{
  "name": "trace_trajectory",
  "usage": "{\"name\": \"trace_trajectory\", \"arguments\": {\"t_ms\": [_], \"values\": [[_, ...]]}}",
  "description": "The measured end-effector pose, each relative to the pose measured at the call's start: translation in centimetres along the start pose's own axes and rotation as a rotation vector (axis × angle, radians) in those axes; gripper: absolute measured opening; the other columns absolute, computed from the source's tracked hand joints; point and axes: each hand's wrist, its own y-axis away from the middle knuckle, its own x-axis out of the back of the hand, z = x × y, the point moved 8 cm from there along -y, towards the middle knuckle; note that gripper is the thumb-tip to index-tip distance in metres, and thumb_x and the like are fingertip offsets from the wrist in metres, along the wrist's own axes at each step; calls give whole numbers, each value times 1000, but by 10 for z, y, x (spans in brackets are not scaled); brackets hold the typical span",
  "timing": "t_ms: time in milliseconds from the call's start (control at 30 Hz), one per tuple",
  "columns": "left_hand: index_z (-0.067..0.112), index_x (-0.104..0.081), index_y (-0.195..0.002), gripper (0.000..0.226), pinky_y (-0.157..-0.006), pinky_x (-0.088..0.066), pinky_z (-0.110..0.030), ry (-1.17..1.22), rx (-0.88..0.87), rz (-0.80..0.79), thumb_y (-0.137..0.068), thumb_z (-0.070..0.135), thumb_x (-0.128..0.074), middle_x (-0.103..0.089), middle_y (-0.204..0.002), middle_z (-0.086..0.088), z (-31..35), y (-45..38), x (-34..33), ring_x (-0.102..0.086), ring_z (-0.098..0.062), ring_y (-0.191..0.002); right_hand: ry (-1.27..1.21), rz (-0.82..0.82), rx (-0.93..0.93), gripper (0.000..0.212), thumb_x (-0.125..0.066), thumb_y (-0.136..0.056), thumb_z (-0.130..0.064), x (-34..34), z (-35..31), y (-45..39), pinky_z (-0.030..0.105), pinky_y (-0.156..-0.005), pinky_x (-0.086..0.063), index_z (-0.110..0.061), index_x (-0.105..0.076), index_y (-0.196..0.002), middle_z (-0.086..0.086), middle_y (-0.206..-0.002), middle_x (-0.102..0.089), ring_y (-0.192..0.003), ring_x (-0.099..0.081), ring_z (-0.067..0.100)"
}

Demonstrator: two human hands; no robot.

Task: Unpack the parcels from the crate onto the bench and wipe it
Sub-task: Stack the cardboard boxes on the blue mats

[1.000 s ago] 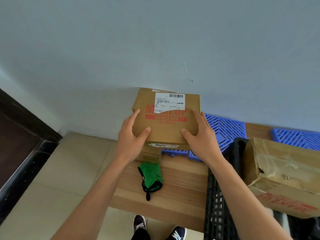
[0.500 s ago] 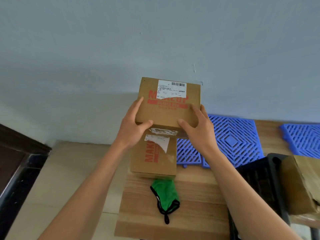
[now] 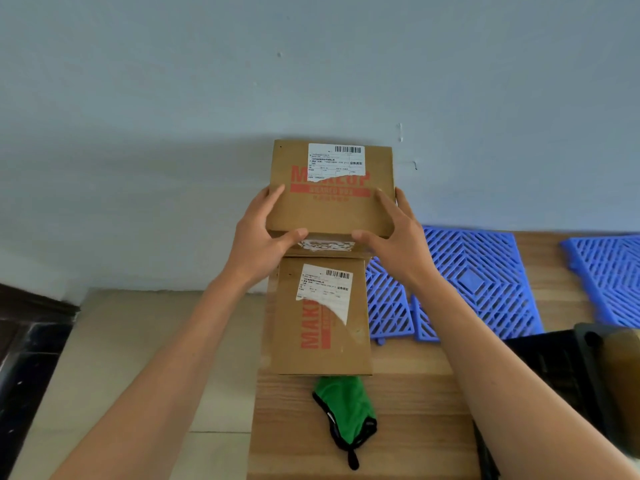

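Note:
I hold a brown cardboard parcel (image 3: 332,202) with a white label and red print at the far left of the wooden bench (image 3: 415,410), by the wall. My left hand (image 3: 261,237) grips its left side and my right hand (image 3: 391,237) grips its right side, thumbs on the near face. A second brown parcel (image 3: 322,317) lies flat on the bench just in front of it. A green cloth (image 3: 346,407) with black trim lies nearer still. The black crate (image 3: 571,368) shows at the right edge with another brown parcel (image 3: 623,386) in it.
Blue plastic grid tiles (image 3: 474,282) lie on the bench to the right, with another blue tile (image 3: 609,275) further right. The grey wall rises directly behind. Beige floor tiles (image 3: 138,341) lie left of the bench end, with a dark door frame (image 3: 27,341) at far left.
The held parcel has moved away from me toward the wall, uncovering the flat parcel beneath it. The view has tilted down and left, so the crate has slid toward the right edge.

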Motion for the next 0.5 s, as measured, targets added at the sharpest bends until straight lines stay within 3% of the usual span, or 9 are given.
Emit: {"name": "trace_trajectory", "arguments": {"t_ms": [133, 300, 500], "values": [[31, -40, -155, 82, -115, -33, -26, -11, -3, 59, -85, 37, -82, -36, -160, 7, -1, 1, -2, -35, -1, -140, -17, 45, 26, 79, -77, -88, -41, -2, 2, 0, 47, -115, -42, -32, -37, -156, -10, -170, -9, -150, -30, 20], [27, -41, -155, 77, -118, -37, -35, -25, 27, 90, -88, 38, -78, -42, -157, 4, -3, 1, 1, -40, -11, -143, 0, 58, 38, 69, -70, -94, -42, -11, 0, -5, 35, -119, -32, -29, -40, -155, -7, -170, -8, -152, -26, 19], [27, -41, -155, 76, -114, -38, -31, -80, 39, 90, -89, 41, -76, -44, -155, 4, -6, -6, 4, -43, -11, -139, 75, 51, 58, 68, -63, -96, -49, -17, -4, -8, 37, -117, -31, -32, -37, -156, -4, -171, -4, -153, -23, 22]]}}
